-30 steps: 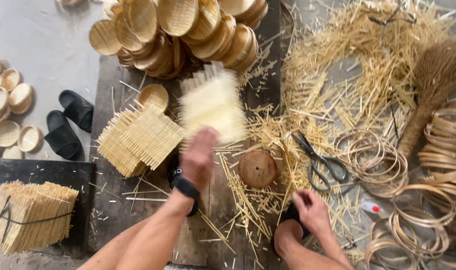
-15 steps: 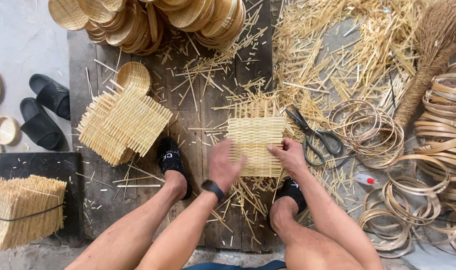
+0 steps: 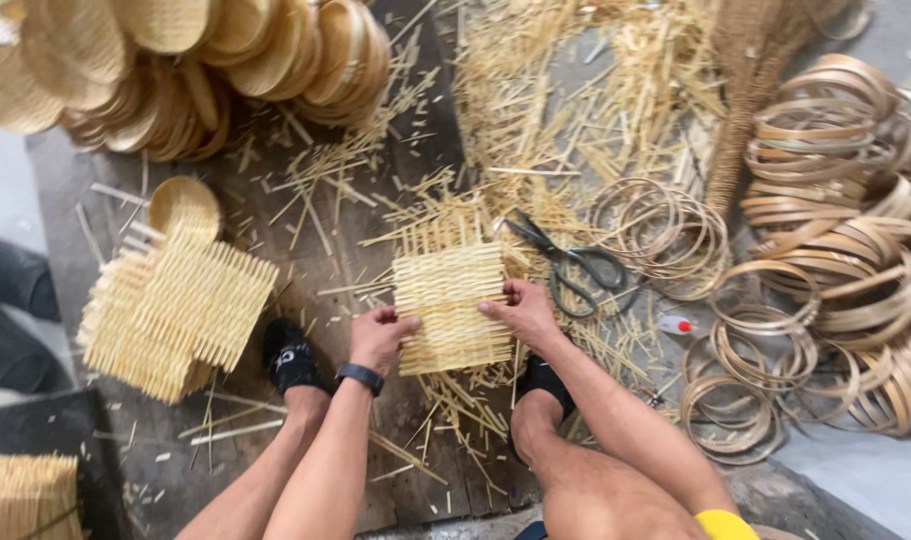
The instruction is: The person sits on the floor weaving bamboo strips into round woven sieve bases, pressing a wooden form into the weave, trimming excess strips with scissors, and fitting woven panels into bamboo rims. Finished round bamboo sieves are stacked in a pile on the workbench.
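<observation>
Your left hand (image 3: 378,337) and right hand (image 3: 519,312) each have a pinching grip on opposite side edges of the woven straw mat (image 3: 451,308), which lies flat on the dark floorboards (image 3: 326,250) between your feet. Just right of the mat lie black scissors (image 3: 574,262), with wooden hoops (image 3: 836,230) farther right. Left of the mat sits a stack of mats (image 3: 171,310); stacked baskets (image 3: 186,60) are well above it.
</observation>
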Motion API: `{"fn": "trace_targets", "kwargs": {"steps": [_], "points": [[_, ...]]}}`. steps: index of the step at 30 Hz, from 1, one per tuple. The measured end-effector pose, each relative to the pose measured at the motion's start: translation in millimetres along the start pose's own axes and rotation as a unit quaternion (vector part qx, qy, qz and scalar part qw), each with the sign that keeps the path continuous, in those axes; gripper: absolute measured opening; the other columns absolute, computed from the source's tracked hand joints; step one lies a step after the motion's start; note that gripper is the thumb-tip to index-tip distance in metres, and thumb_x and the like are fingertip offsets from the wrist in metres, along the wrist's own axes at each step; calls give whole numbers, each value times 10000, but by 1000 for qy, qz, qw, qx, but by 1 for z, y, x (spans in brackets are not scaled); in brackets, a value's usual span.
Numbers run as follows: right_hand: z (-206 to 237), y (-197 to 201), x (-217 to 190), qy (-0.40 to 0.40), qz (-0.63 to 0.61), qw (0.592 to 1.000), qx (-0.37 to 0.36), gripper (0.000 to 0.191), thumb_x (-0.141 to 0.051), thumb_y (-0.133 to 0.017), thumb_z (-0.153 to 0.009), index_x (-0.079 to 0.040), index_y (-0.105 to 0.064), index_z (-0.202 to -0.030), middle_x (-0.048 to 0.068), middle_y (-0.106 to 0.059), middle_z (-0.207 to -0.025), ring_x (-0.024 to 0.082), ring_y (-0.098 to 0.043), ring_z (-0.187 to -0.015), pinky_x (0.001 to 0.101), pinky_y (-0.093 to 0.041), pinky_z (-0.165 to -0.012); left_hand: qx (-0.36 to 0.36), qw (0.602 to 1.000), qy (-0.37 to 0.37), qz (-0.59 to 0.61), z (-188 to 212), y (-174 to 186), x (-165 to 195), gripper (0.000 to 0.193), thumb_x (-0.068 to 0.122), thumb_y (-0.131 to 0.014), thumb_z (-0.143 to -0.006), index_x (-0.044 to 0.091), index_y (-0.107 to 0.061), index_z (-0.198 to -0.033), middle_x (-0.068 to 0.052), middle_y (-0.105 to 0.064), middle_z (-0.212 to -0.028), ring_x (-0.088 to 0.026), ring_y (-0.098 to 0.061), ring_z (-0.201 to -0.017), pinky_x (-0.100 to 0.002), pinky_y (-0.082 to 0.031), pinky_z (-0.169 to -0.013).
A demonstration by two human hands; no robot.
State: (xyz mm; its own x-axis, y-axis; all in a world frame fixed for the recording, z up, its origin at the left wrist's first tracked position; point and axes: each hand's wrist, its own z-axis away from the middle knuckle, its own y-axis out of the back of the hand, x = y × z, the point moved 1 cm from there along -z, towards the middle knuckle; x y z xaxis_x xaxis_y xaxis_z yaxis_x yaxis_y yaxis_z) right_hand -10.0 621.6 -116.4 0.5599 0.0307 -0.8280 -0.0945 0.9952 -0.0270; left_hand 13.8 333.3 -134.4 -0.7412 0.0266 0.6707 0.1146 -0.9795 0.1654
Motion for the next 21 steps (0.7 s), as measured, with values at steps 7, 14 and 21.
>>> {"fn": "trace_targets", "kwargs": {"steps": [7, 14, 21], "points": [[-24, 143, -26, 283, 529, 751, 277, 258, -205, -765, -809, -132, -753, -1056, 101, -712, -1035, 299, -641, -1069, 470, -456, -1021, 50, 997, -21, -61, 21, -14, 28, 670, 115, -881, -733, 21, -576, -1321, -122, -688, -997, -174, -645, -798, -290, -558, -660], [-16, 212, -34, 213, 698, 660, 179, 155, -298, -682, -862, -169, -764, -885, 33, -724, -989, 218, -643, -1068, 421, -420, -1134, 278, 893, -309, -173, 58, -12, 86, 642, 160, -841, -769, -2, -559, -1323, -161, -621, -1201, -225, -612, -1083, -365, -526, -916], [15, 202, -65, 198, 646, 702, 225, 90, -141, -694, -840, -129, -780, -860, 59, -764, -896, 209, -706, -809, 383, -527, -951, 43, 945, -310, -93, 89, -56, 141, 303, 249, -741, -907, 91, -724, -1164, -81, -747, -1058, -181, -711, -929, -310, -609, -818]]}}
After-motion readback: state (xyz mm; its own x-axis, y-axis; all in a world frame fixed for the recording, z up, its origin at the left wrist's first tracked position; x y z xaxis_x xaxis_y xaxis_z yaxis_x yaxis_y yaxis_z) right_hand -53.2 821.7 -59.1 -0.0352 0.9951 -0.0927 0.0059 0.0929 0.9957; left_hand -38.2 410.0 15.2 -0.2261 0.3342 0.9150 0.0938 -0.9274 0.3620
